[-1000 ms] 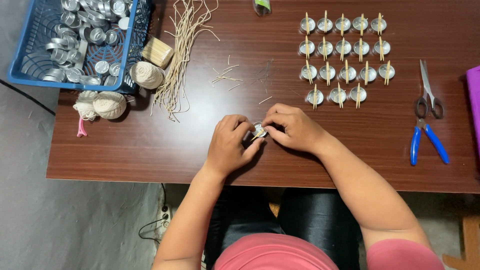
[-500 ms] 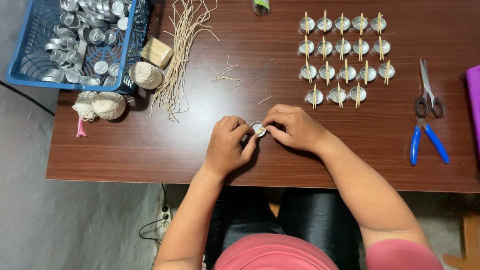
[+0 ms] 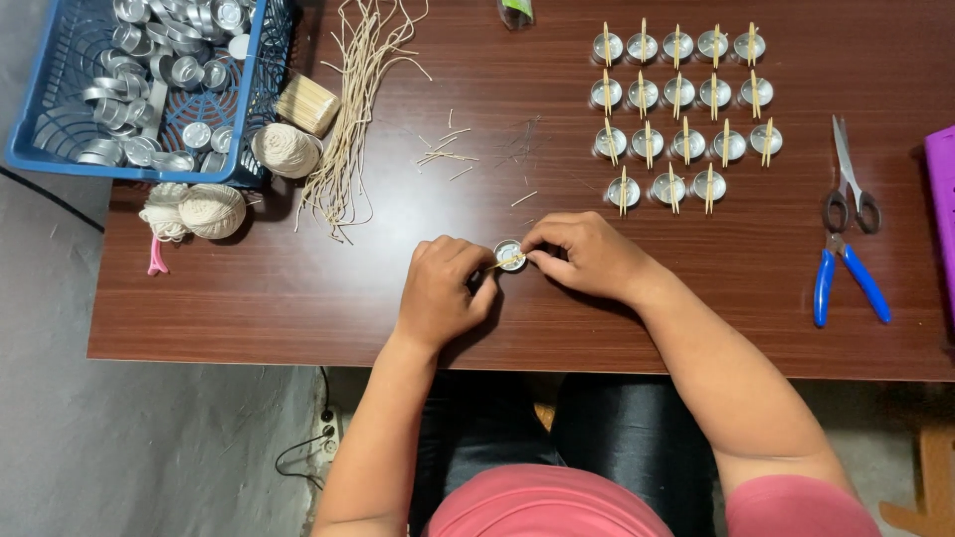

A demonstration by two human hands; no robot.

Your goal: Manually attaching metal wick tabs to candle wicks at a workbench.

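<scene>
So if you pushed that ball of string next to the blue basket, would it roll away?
Probably a little. The ball of string looks round, so a push would likely roll it, but its soft wound surface and the looser bundle touching it might stop it soon. It seems light for its size, being only thread. It should squash slightly rather than break when picked up off the wooden table.

A small round metal cup [image 3: 509,255], shallow and silver, sits upright on the dark brown wooden table [image 3: 298,288], near its front edge and about midway along it. A thin pale wooden stick [image 3: 503,263] lies flat across the cup's open rim, running roughly left to right with a slight tilt. The cup sits between the fingertips of the left hand [image 3: 443,290] and the right hand [image 3: 585,257], which pinch the stick's ends at either side.
</scene>
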